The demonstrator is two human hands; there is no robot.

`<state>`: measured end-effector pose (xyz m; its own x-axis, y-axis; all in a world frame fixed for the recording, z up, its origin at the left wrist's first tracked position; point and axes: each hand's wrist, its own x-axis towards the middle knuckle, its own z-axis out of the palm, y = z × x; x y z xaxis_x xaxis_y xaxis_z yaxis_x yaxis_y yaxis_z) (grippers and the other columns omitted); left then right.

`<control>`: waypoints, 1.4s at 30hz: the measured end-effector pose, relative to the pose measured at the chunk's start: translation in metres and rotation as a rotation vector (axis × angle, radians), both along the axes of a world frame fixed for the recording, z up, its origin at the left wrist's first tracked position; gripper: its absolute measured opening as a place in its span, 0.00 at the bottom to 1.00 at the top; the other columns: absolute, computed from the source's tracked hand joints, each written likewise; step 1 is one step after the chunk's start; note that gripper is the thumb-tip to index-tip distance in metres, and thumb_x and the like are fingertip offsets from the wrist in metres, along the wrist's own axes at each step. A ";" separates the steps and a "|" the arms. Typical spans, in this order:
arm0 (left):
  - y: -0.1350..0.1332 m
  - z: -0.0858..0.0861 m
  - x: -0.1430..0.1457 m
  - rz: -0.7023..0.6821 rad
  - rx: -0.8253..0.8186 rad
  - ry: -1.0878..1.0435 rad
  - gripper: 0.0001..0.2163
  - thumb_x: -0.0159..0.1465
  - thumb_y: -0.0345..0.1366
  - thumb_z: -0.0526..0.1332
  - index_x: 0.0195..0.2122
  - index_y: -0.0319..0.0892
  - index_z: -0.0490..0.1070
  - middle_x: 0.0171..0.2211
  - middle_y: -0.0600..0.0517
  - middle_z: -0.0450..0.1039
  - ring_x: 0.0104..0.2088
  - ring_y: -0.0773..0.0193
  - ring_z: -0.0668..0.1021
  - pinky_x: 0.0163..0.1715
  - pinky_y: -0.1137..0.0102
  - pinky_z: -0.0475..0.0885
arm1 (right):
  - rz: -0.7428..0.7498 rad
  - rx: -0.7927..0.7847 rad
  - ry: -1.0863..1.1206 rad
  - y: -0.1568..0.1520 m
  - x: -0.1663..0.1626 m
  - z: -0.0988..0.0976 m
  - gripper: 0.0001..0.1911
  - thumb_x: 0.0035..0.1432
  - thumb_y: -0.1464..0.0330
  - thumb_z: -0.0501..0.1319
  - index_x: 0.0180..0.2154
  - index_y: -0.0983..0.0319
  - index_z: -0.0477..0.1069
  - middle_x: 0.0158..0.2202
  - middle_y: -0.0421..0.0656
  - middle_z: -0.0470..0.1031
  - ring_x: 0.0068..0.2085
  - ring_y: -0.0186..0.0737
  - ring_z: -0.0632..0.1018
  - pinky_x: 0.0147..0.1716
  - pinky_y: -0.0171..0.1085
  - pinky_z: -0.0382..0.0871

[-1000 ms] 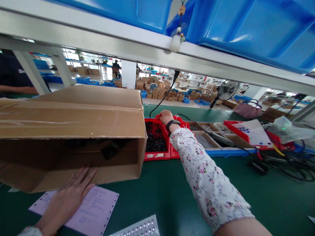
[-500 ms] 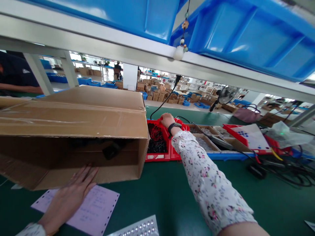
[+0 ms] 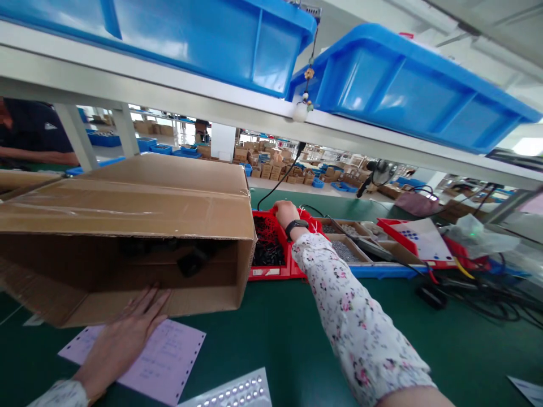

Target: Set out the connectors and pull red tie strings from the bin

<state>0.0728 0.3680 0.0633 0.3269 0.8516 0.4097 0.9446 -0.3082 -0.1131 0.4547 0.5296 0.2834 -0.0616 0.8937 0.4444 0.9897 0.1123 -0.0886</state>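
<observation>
My left hand lies flat with fingers spread on a pink perforated sheet, its fingertips touching the lower front edge of a large cardboard box that lies on its side with its opening toward me. Dark parts show inside the box. My right hand reaches far across the green bench into a red bin of black and red wired parts. A black watch sits on that wrist, and the sleeve is floral. The right fingers curl down out of sight behind the bin's contents.
Shallow cardboard trays of small grey parts sit right of the red bin. A red tray with a white dotted sheet and tangled black cables lie further right. Blue crates stand on the shelf overhead. A person in dark clothes works at far left.
The view has tilted upward, showing more of the blue crates. Both hands stay about where they were, left on the sheet, right at the red bin.
</observation>
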 end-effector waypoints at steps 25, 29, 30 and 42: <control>-0.010 0.015 0.007 0.018 -0.059 -0.033 0.27 0.64 0.48 0.40 0.59 0.36 0.53 0.59 0.40 0.50 0.59 0.52 0.55 0.54 0.55 0.58 | 0.198 0.193 0.532 -0.108 0.019 0.110 0.08 0.51 0.72 0.57 0.34 0.67 0.72 0.22 0.42 0.74 0.23 0.30 0.74 0.25 0.29 0.68; -0.014 0.020 0.011 0.034 -0.046 -0.019 0.25 0.66 0.46 0.42 0.59 0.39 0.55 0.58 0.40 0.54 0.59 0.52 0.56 0.55 0.57 0.57 | 0.352 0.083 0.665 -0.158 0.015 0.114 0.08 0.49 0.71 0.60 0.33 0.68 0.72 0.22 0.42 0.73 0.21 0.30 0.73 0.21 0.29 0.68; -0.015 0.020 0.011 0.035 -0.040 -0.022 0.24 0.66 0.46 0.42 0.59 0.39 0.56 0.58 0.40 0.55 0.59 0.51 0.56 0.55 0.57 0.57 | 0.382 0.047 0.680 -0.171 0.012 0.113 0.08 0.49 0.70 0.61 0.33 0.68 0.72 0.22 0.42 0.73 0.21 0.29 0.72 0.21 0.29 0.67; -0.014 0.016 0.011 -0.007 -0.018 -0.031 0.24 0.67 0.45 0.42 0.59 0.37 0.55 0.57 0.38 0.55 0.59 0.50 0.56 0.56 0.58 0.53 | 0.516 -0.353 0.276 -0.232 -0.063 -0.040 0.21 0.43 0.68 0.65 0.43 0.61 0.71 0.41 0.45 0.74 0.41 0.40 0.75 0.40 0.36 0.69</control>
<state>0.0838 0.3542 0.0791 0.3205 0.8566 0.4044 0.9453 -0.3167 -0.0782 0.3918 0.2978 0.2430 -0.4451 0.8746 0.1924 0.7529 0.4818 -0.4483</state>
